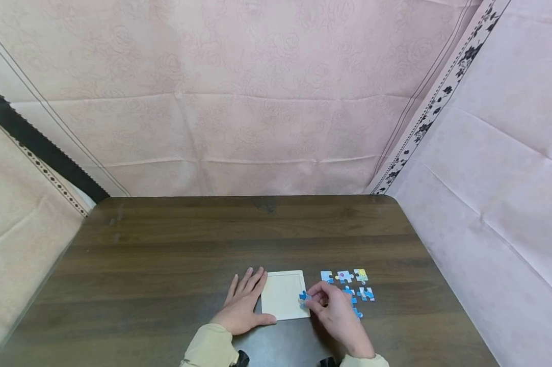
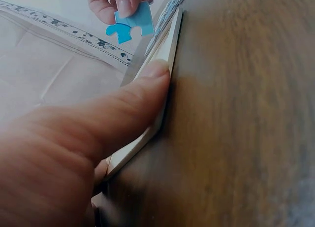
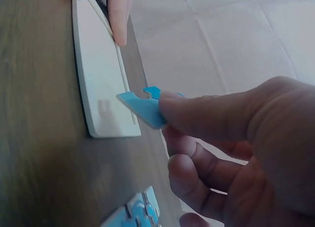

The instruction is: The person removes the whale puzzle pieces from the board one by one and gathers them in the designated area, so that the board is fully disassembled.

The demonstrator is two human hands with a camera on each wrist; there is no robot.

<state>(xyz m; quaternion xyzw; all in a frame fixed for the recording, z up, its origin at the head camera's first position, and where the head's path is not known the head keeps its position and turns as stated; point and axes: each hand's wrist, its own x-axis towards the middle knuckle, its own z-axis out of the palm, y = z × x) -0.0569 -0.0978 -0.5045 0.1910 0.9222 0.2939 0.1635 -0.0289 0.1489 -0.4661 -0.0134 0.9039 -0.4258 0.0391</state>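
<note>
A cream-coloured puzzle tray (image 1: 282,295) with a raised rim lies on the table. My left hand (image 1: 245,305) rests along its left side with fingers stretched out, and the thumb (image 2: 147,84) presses on the near edge in the left wrist view. My right hand (image 1: 335,313) pinches a blue puzzle piece (image 3: 142,109) between thumb and fingers, just above the tray's right edge. In the left wrist view the same piece shows a knob and a notch. No pieces lie in the visible part of the tray.
Several loose puzzle pieces (image 1: 344,276) lie to the right of the tray, some partly hidden behind my right hand. The dark wooden table (image 1: 165,255) is bounded by patterned cloth (image 1: 257,127) hanging at the back and sides.
</note>
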